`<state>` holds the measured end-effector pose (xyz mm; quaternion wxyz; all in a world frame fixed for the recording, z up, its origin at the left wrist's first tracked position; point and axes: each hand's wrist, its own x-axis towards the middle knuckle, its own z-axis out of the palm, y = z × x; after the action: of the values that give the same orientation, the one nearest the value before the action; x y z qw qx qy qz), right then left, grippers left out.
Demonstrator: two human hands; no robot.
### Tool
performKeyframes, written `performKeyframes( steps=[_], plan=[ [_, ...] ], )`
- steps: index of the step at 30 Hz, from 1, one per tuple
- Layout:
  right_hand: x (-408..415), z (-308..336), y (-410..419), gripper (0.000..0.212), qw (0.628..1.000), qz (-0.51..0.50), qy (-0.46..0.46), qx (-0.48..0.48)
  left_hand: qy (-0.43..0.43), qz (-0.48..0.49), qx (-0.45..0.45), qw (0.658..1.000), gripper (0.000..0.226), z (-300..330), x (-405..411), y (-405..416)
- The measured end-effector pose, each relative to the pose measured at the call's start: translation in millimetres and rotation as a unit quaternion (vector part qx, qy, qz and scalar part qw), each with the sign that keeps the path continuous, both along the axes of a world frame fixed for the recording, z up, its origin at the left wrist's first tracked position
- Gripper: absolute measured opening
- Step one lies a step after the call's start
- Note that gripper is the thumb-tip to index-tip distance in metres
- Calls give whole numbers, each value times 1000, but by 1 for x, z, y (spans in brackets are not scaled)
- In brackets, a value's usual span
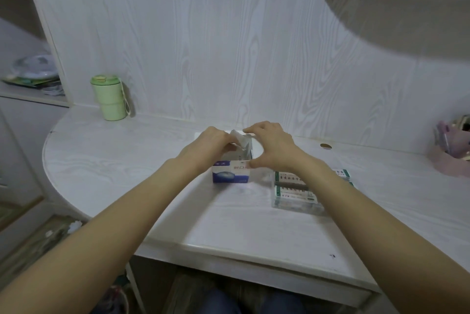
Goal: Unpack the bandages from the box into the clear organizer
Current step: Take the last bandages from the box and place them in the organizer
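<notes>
Seen from a head camera, looking down at a pale wood-grain desk (127, 173). At the centre, a blue-and-white box (230, 176), top open, white flaps raised at 12 o'clock. Left hand (211, 144) at the box's 10 o'clock edge, fingers curled down into the opening around white wrapped contents (237, 139) — apparently the bandages, though too blurred to confirm. Right hand (270, 146) spanning the box from 3 o'clock: thumb pressed on the near top edge, fingertips pinching the far flap, palm arched over the opening. Just beside the box at 4 o'clock, partly under the right forearm, the clear organizer (296, 198), already loaded with green-and-white printed packets (295, 190). Far off at 10 o'clock, a green lidded cup (109, 97); at 3 o'clock on the desk's edge, a pink holder (450, 158).

Judged as the drawing-out step, not yet finished. Best done by keeping the box pinned flat with the right hand and the flap held well back, so nothing snagged on the cardboard. Best lifted straight up with the left hand, gripped low on the bundle rather than by a loose wrapper corner — a tear or a spill seemed the likely risk. Then a short carry toward 4 o'clock, needing the right forearm clear of the organizer first.
</notes>
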<state>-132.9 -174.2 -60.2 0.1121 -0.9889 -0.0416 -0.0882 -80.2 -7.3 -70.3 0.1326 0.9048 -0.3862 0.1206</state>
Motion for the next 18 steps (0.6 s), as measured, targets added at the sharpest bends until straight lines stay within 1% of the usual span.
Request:
performKeyframes(
  steps=[2,4,7,9,12,16,18],
  plan=[
    [9,4,1,74,1000,13,1,20,20,-6,-14,1000,23,0,9,-1],
    [17,9,2,61,998,23,-10,54,38,-10,-29,999,22,0,16,-2],
    [27,16,7,42,999,19,-21,40,57,-47,-74,994,22,3,20,0],
    [32,19,10,32,999,13,-12,43,46,-73,-104,991,20,4,23,1],
    [36,20,13,26,996,7,2,85,25,-87,-123,988,22,3,31,4],
    [43,18,15,22,995,3,25,100,73,-122,-200,969,18,-1,35,8],
    [45,16,15,20,993,1,51,109,92,-120,-209,966,14,-2,36,8]
  ],
)
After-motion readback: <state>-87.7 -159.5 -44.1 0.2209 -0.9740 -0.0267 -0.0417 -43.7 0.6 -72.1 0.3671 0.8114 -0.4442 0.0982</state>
